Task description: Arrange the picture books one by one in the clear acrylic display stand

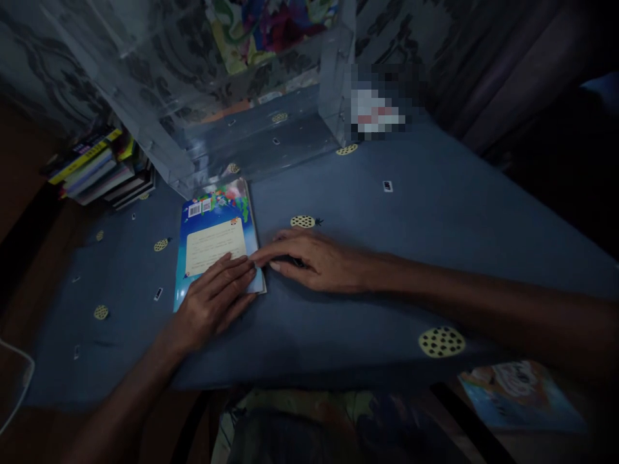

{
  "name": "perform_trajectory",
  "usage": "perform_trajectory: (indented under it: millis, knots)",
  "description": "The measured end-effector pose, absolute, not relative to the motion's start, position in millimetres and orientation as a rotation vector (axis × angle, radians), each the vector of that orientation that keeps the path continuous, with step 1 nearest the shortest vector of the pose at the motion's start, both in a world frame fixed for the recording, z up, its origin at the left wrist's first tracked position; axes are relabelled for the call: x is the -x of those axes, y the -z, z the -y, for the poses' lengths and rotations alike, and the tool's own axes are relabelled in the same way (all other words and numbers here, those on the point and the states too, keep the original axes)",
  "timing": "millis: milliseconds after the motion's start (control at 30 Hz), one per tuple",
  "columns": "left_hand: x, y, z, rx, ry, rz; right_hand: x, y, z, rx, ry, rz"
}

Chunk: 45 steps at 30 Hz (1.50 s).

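Note:
A closed blue book (213, 222) lies on the patterned table cover, showing a cream text panel, barcodes and colourful pictures near its top. My left hand (213, 296) rests across the book's lower part with its fingers stretched out flat. From the right, my right hand (312, 258) reaches to the book's right edge. Its index fingertip meets that edge beside my left fingertips, and the thumb sits apart below it. The lower part of the cover is partly hidden under my left hand.
A clear acrylic shelf (329, 84) stands behind the book, with a colourful book (271, 29) on its upper level. Stacked books (97, 164) lean at the left. A blurred-out object (377, 109) is at the back right. Below the front edge lies another picture book (522, 393).

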State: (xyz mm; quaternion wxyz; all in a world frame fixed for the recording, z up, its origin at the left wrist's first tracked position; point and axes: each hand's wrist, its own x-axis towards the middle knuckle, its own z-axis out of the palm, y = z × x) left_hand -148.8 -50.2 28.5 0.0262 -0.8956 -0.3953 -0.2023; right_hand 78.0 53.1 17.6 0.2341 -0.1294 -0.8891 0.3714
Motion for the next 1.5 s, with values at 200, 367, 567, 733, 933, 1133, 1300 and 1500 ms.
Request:
perform_trajectory:
  millis: [200, 367, 567, 733, 933, 1133, 1300, 1500]
  knots:
    - [147.1, -30.0, 50.3, 2.754, 0.563, 1.206, -77.4, -13.7, -54.3, 0.294, -1.076, 2.381]
    - [148.0, -29.2, 50.2, 2.777, 0.595, 1.194, -78.1, -15.0, -54.1, 0.288, -1.100, 2.374]
    - [147.8, -30.5, 49.4, 2.790, 0.625, 1.174, -77.8, -13.7, -54.6, 0.245, -1.128, 2.345]
    - [148.1, -30.3, 48.9, 2.790, 0.639, 1.158, -77.7, -13.4, -53.7, 0.226, -1.171, 2.318]
    - [148.1, -30.6, 49.3, 2.791, 0.607, 1.163, -79.6, -14.9, -49.9, 0.215, -1.115, 2.376]
    - [146.4, -29.6, 49.5, 2.788, 0.575, 1.183, -79.9, -14.8, -43.4, 0.045, -0.798, 2.491]
    - [149.5, -30.8, 51.7, 2.799, 0.572, 1.217, -80.1, -20.7, -37.3, 0.019, -0.554, 2.622]
    - [156.3, -45.7, 40.7, 2.887, 0.424, 1.332, -80.9, -25.9, -36.1, 0.012, -0.512, 2.654]
